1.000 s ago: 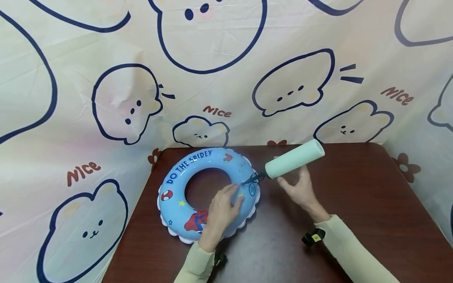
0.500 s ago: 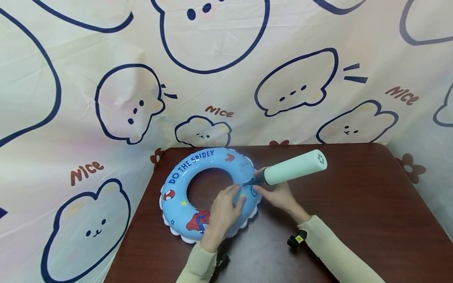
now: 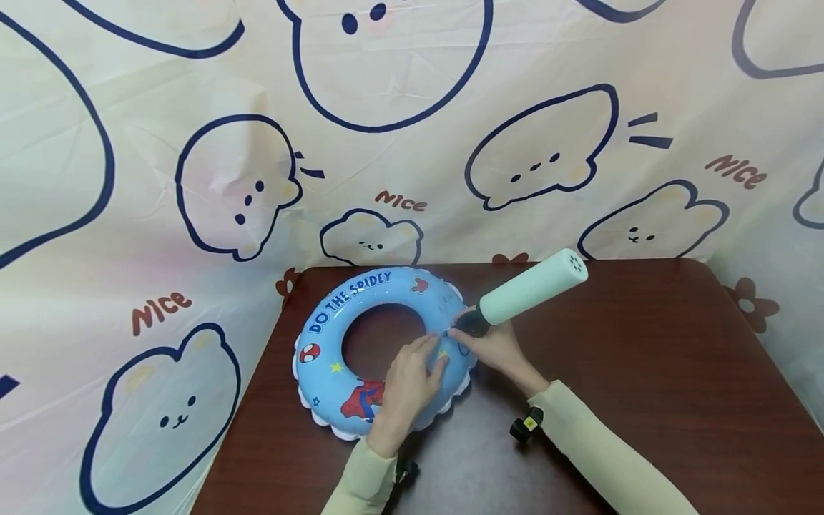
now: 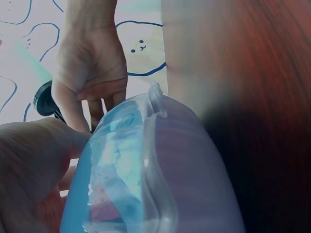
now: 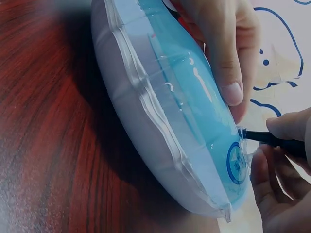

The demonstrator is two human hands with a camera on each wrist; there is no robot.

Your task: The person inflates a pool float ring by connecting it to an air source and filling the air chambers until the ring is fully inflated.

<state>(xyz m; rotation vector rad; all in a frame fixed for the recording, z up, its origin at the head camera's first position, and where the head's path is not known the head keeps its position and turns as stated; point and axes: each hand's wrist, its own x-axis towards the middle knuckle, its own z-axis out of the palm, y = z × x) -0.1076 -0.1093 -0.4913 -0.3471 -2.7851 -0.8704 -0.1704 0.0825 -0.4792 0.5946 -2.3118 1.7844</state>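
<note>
A blue inflatable swim ring (image 3: 402, 286) with cartoon prints lies on the table. My left hand (image 3: 412, 379) rests on its near right part, thumb and fingers spread, fingertips close to the small clear valve (image 5: 240, 132). With thumb and fingers, my right hand (image 3: 498, 350) pinches the black tapered nozzle (image 5: 265, 138) of a mint-green hand-held air pump (image 3: 531, 287). In the right wrist view the nozzle's tip meets the valve. The pump's body slants up to the right, its holed end away from the ring. Part of the nozzle is hidden behind the right fingers.
The dark brown wooden table (image 3: 644, 372) reaches out to the right of the ring. Behind and beside it hangs a pale cloth (image 3: 418, 172) with cartoon outlines. A small black device (image 3: 526, 425) sits by my right cuff.
My right hand has moved left, from under the pump's body to its nozzle. The pump dipped, then tilted up again. My left hand and the ring have stayed put.
</note>
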